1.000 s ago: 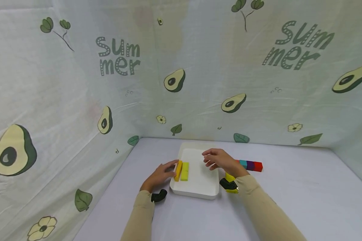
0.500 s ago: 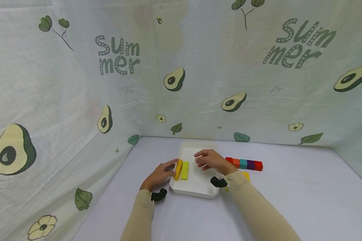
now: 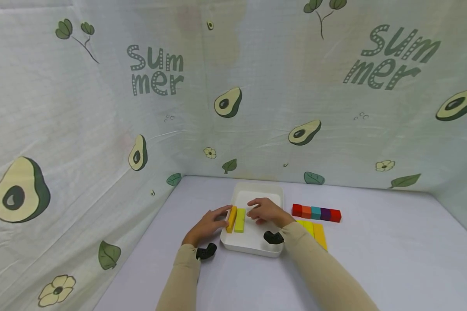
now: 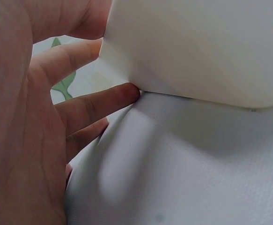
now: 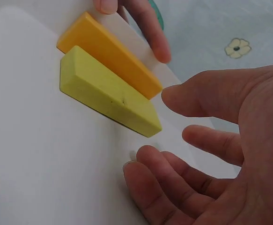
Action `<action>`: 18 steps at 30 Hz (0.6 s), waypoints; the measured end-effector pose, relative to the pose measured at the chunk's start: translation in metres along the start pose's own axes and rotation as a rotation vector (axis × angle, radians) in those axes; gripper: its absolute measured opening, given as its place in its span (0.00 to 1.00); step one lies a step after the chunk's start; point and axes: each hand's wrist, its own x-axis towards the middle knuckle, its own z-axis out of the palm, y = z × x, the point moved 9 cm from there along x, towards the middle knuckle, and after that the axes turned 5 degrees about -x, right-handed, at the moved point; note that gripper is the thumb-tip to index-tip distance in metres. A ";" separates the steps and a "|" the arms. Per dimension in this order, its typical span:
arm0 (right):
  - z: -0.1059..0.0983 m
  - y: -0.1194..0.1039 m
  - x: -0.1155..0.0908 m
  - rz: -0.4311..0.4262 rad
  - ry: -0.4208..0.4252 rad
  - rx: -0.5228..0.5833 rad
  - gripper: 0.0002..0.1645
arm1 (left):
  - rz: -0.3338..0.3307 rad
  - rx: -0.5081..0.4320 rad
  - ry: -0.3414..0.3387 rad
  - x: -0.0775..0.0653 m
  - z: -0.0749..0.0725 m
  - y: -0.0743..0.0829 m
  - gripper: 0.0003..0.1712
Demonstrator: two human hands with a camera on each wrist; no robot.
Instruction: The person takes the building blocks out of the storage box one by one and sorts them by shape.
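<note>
A white tray sits on the table with an orange block along its left wall and a lime-yellow block beside it. My left hand rests at the tray's left rim, fingers fairly straight; in the left wrist view one fingertip touches the tray's outer wall. Over the tray, my right hand hovers to the right of the lime-yellow block. Its thumb and fingers are apart and loosely bent, with nothing between them in the right wrist view. Its thumb tip appears close to the blocks' near ends.
Right of the tray lies a row of small cubes in red, orange, teal and purple. Nearer me, yellow pieces and an orange piece lie partly behind my right forearm. A printed cloth hangs behind and left of the table.
My right hand has moved left and lower over the tray toward the lime-yellow block, uncovering more of the cubes and yellow pieces. The left hand has stayed at the rim.
</note>
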 end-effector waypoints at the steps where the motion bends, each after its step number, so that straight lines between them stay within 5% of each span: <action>1: 0.001 -0.001 0.001 0.004 0.006 -0.010 0.29 | 0.004 -0.001 0.000 0.000 0.000 0.000 0.32; 12: 0.014 -0.007 0.005 -0.036 0.021 -0.308 0.40 | 0.011 0.006 -0.011 0.000 0.002 -0.001 0.33; 18: 0.017 -0.013 0.004 -0.058 0.048 -0.411 0.37 | 0.008 0.002 0.005 -0.001 -0.001 -0.001 0.31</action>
